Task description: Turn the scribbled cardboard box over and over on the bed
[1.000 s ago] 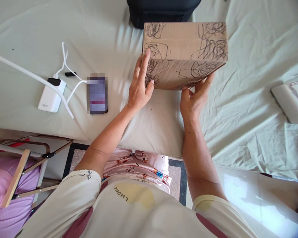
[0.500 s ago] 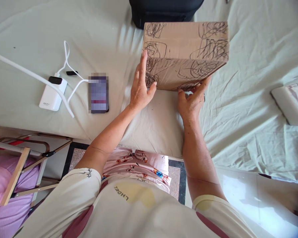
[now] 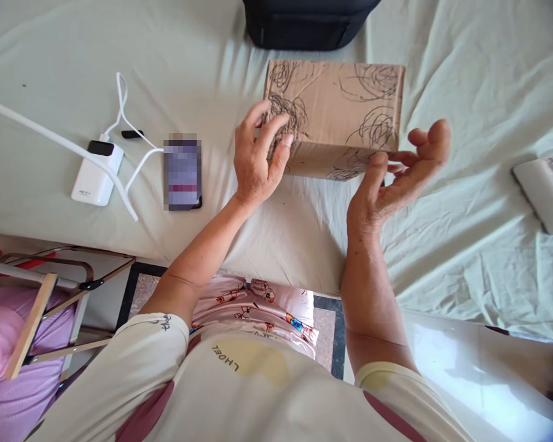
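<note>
One white power bank (image 3: 96, 175), then one phone (image 3: 183, 175), lie at nine o'clock from one cardboard box (image 3: 336, 107). At eight, the left hand (image 3: 258, 159) touches the box's left end, fingers loosely bent and parted. One black case (image 3: 308, 27) sits at twelve. The box is at the view's one o'clock, long axis nine to three, one long side facing six. At four, the right hand (image 3: 391, 184) has its thumb at the near corner, fingers spread; whether they grip, I cannot tell.

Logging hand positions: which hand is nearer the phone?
Left. The left hand is right of the phone, at the box; the right hand is farther right, at the box's near right corner.
</note>
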The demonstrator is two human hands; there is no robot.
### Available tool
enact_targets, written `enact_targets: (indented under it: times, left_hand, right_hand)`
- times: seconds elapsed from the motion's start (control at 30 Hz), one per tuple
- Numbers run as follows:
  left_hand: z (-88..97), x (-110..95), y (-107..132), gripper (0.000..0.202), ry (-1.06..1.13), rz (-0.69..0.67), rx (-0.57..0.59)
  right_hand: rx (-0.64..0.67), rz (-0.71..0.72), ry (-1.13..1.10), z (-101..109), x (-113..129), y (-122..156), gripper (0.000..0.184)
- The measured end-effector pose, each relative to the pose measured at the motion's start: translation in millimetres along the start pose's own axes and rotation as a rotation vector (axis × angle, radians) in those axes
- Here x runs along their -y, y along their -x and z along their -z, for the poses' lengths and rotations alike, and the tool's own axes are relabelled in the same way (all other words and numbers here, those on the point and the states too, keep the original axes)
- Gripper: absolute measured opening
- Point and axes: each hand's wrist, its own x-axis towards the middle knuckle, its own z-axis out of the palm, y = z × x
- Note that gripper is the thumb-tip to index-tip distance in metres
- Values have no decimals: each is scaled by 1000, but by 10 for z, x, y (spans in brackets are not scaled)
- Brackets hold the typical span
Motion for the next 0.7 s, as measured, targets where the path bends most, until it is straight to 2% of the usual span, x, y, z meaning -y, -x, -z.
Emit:
enact_targets:
  times: [0.07,0.13,0.2,0.27,0.33,0.47,0.57,0.7]
  left_hand:
    - [-31,-6,29,67,-44,-15,46]
    - [-62,-31,64,59,-78,15,94]
    - [-82,-91,95,49,-75,44,139]
    - [-76,-201,119,46,-54,49,186]
    - [-41,-360,135,47,-73,65,244]
    - [87,-683,140,54,-260,102,399]
    - [159,-784,119,57,-349,110,472]
    - [191,-750,86,57,-380,89,461]
  right_hand:
    - [-180,90,54,-2,45,-9,52]
    - [-216,190,133,-9,102,-13,47]
    - [-160,224,213,-23,177,5,52]
    - [-79,196,284,-49,266,46,55]
    - [26,167,370,-82,359,95,56]
    - [197,131,510,-121,515,147,56]
    - [226,82,526,-101,579,136,57]
    - [172,35,476,-45,556,87,54]
